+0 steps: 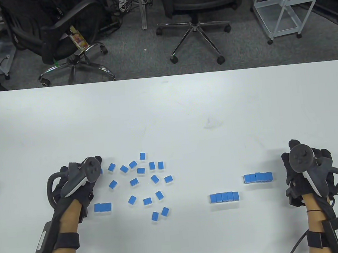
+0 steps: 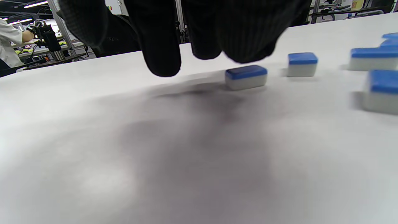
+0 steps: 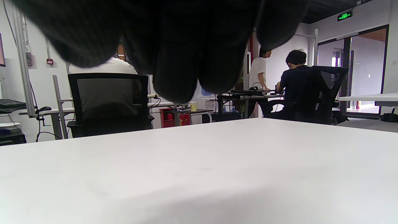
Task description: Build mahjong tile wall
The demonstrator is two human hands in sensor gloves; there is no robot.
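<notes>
Several loose blue-backed mahjong tiles (image 1: 144,182) lie scattered left of the table's centre. A short row of three tiles (image 1: 102,207) sits just right of my left wrist. Further right stand two rows of tiles, one nearer (image 1: 224,197) and one farther (image 1: 258,177). My left hand (image 1: 93,169) hovers at the left edge of the scatter; its fingers (image 2: 161,59) hang over the table and hold nothing, with one tile (image 2: 246,76) just beside them. My right hand (image 1: 306,161) rests right of the farther row, fingers (image 3: 177,74) loosely curled and empty.
The white table (image 1: 167,108) stretches far beyond the tiles. Office chairs (image 1: 193,7) and a white rack (image 1: 282,5) stand on the floor behind its far edge. People sit at desks in the background of the right wrist view.
</notes>
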